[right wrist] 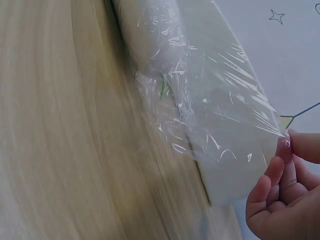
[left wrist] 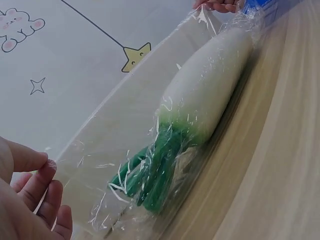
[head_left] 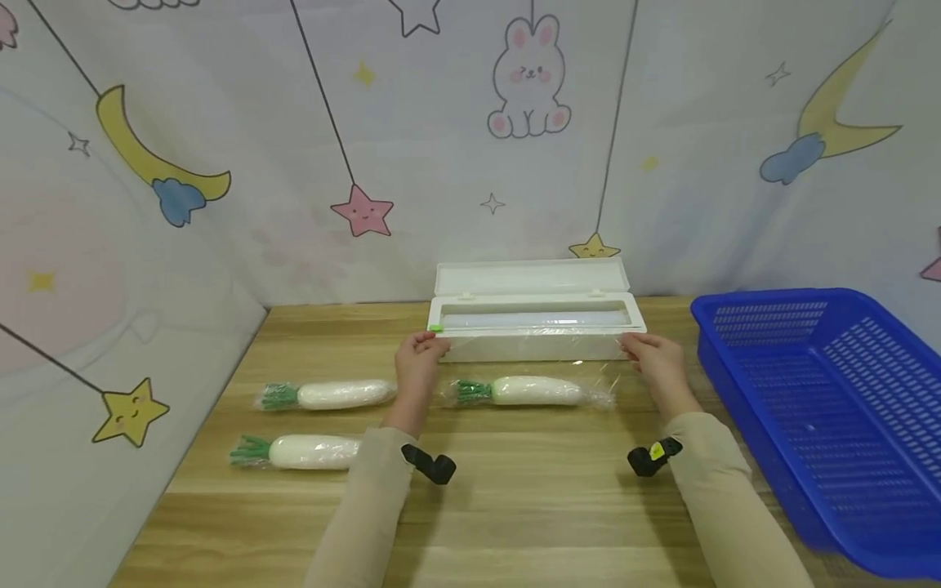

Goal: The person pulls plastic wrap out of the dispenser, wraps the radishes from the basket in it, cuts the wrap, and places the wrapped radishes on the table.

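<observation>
My left hand (head_left: pixel 417 367) pinches one corner of a sheet of clear plastic wrap (head_left: pixel 547 345) between thumb and fingertips. At the other end, my right hand (head_left: pixel 657 363) pinches the opposite corner, with stretch lines running from its fingertips in the right wrist view. Behind the sheet stands a white wrap dispenser box (head_left: pixel 532 349), lid raised, a roll (head_left: pixel 544 318) inside. Just in front of the box lies a white radish (head_left: pixel 537 390) with green stems, covered in crinkled clear film. Its stems (left wrist: pixel 160 170) point toward my left hand in the left wrist view.
Two more film-covered radishes lie on the left, one farther back (head_left: pixel 345 394) and one nearer (head_left: pixel 312 452), the latter partly behind my left sleeve. A blue plastic basket (head_left: pixel 779 425) stands right of my right arm. A patterned cloth (head_left: pixel 456 147) hangs behind the wooden table (head_left: pixel 529 506).
</observation>
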Motion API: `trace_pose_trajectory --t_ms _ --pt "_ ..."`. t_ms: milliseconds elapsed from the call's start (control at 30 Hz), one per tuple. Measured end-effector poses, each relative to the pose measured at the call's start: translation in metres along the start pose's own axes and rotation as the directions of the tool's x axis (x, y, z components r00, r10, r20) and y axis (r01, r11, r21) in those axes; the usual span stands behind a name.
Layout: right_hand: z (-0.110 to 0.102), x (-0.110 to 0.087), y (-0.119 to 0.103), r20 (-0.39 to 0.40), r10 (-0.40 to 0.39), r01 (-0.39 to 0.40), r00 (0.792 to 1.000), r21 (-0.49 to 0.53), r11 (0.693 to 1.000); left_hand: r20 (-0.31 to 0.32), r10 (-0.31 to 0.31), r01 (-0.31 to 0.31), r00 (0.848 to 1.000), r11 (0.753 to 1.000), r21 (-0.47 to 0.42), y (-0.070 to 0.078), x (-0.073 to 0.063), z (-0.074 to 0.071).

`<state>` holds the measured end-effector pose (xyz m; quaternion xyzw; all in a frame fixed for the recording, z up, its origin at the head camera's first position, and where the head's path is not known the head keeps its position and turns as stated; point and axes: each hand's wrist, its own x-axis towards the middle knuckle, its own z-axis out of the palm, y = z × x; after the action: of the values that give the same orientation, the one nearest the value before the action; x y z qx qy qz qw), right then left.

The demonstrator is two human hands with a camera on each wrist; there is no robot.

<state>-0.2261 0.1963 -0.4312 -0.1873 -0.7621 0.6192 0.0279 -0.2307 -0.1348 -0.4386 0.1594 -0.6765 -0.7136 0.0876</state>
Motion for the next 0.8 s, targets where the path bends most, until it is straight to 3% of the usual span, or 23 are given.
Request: trace_pose_trajectory --t_ms 167,333,500,667,800 --pt "-0.012 0.000 0.004 0.078 -0.060 0.070 0.995 -0.131 0.989 0.039 0.027 -0.029 0.999 0.998 0.050 0.004 0.000 -0.006" --pt "-0.018 0.002 0.005 0.208 -0.090 0.142 0.974 -0.250 0.958 0.149 0.054 -0.077 0.987 0.985 0.156 0.004 0.000 -0.012" --pt "-0.020 -0.002 0.003 0.254 -0.108 0.173 0.961 -0.248 0.953 0.234 0.083 -0.146 0.969 0.952 0.267 0.003 -0.001 -0.016" --pt "-0.022 -0.008 0.003 0.270 -0.159 0.222 0.950 -0.222 0.949 0.257 0.097 -0.172 0.962 0.941 0.290 0.003 -0.003 -0.020" --pt "-0.026 -0.014 0.007 0.293 -0.227 0.293 0.929 -0.207 0.933 0.277 0.152 -0.236 0.949 0.923 0.305 0.001 -0.007 -0.025"
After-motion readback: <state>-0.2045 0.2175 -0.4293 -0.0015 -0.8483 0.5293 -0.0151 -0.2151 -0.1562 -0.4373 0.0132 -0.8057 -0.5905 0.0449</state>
